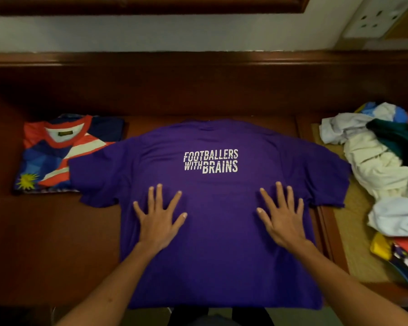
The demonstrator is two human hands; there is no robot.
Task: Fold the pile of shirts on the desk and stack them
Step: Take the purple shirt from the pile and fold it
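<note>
A purple T-shirt (212,250) with white lettering lies spread flat on the dark wooden desk (45,243), both sleeves out and its hem hanging over the near edge. My left hand (159,220) presses flat on the shirt left of centre, fingers spread. My right hand (283,218) lies flat on it right of centre, fingers spread too. A folded jersey in blue, red and white (57,156) sits at the left, its corner under the purple sleeve. A crumpled pile of shirts (384,165) lies at the right.
A raised wooden ledge (198,74) runs along the back of the desk under a white wall. A wall socket (375,18) is at the upper right. The pile rests on a woven mat (356,243) beside more coloured clothes (405,255).
</note>
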